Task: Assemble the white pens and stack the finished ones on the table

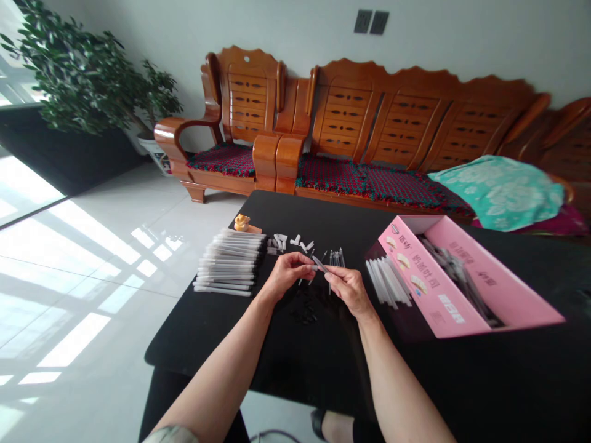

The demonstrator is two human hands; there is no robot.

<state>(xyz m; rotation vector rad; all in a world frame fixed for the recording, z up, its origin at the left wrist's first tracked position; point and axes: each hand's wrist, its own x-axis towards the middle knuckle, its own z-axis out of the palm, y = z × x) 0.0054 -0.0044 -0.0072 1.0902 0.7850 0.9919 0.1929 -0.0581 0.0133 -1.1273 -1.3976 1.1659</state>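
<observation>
Right hand [349, 290] pinches a pen [319, 264] slanting forward-left, left hand [287, 274] a gray piece [314, 267].

Beyond the far edge of the black, round-cornered table [184, 338], carved, glossy orange-brown wooden seats [348, 123] line a plain white wall [286, 31]; past the table's left edge, bright sunlight patches [74, 339] cross pale floor tiles [115, 246].

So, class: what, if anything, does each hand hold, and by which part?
Right hand: a slim pen, by its near end. Left hand: a small pale piece; which part of it cannot be told.
</observation>
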